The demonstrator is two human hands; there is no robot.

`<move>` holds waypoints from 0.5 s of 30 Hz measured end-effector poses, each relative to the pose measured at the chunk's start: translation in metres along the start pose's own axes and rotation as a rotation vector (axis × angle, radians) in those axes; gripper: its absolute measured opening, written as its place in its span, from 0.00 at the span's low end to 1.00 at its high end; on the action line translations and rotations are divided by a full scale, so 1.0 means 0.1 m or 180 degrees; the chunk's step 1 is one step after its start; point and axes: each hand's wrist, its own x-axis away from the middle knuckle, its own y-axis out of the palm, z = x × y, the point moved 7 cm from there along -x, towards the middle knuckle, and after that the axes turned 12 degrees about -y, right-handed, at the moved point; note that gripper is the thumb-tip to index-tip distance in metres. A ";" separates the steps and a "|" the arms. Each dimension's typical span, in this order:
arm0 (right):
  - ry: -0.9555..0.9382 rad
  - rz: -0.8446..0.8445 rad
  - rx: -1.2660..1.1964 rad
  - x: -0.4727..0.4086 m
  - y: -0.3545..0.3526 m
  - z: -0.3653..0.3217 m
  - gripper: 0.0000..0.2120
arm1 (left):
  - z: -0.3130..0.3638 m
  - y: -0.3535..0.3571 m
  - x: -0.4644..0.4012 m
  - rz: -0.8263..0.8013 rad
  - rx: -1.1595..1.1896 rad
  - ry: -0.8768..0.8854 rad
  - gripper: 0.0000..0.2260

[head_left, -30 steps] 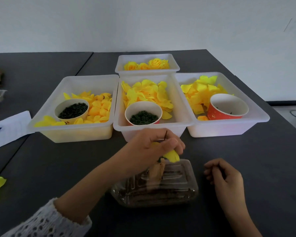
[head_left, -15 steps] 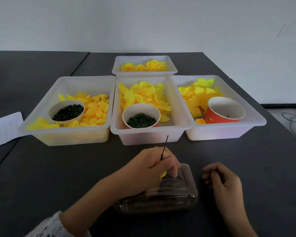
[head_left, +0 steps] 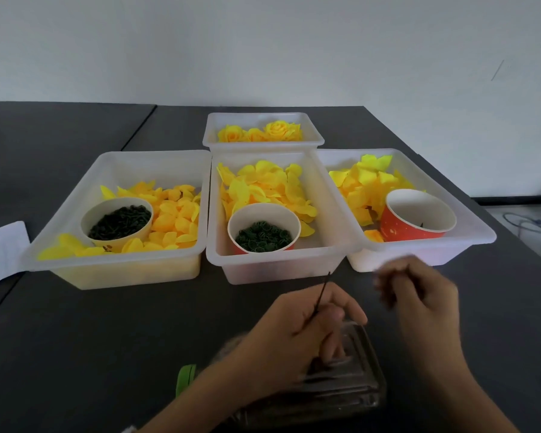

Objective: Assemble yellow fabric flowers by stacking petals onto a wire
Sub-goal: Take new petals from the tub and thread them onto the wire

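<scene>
A white sheet of paper (head_left: 3, 251) lay at the left edge of the dark grey desk (head_left: 91, 339). Next stood the left translucent plastic bin (head_left: 119, 270), holding loose yellow fabric petals (head_left: 175, 214) and a cream paper cup of dark green pieces (head_left: 117, 220). The middle translucent bin (head_left: 281, 264) held larger yellow petals (head_left: 263, 185) and a red paper cup of green ring pieces (head_left: 263, 228). Behind it, a smaller translucent tray (head_left: 263, 143) contained finished yellow fabric flowers (head_left: 260, 132). In front, the left hand (head_left: 297, 335) pinched a thin dark wire (head_left: 320, 295) between thumb and fingers, the grip clamped on it, with the wire tilted up toward the middle bin. That hand hovered over a clear plastic lidded box (head_left: 341, 389). The right hand (head_left: 419, 301) was raised just before the right translucent bin (head_left: 425, 254); it was motion-blurred, fingers apparently curled, and its grip could not be determined. That bin held yellow petals (head_left: 363, 182) and a red paper cup, nearly empty (head_left: 417, 215).
</scene>
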 end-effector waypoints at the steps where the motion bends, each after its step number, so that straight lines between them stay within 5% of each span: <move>1: -0.0295 -0.0115 -0.0052 -0.16 0.14 -0.17 0.17 | -0.03 0.00 -0.02 -0.0026 -0.0092 -0.0053 0.10; 4: -0.0847 -0.0855 0.0065 -0.61 0.72 -0.53 0.13 | -0.12 0.02 -0.07 -0.0149 -0.0339 -0.0317 0.06; 11: -0.1176 -0.4007 0.2340 -0.90 1.98 -0.23 0.07 | -0.19 0.06 -0.12 -0.0428 -0.0335 -0.0584 0.02; 15: -0.1024 -0.4470 0.2706 -0.88 2.16 -0.04 0.19 | -0.19 0.06 -0.12 -0.0579 -0.0451 -0.0663 0.03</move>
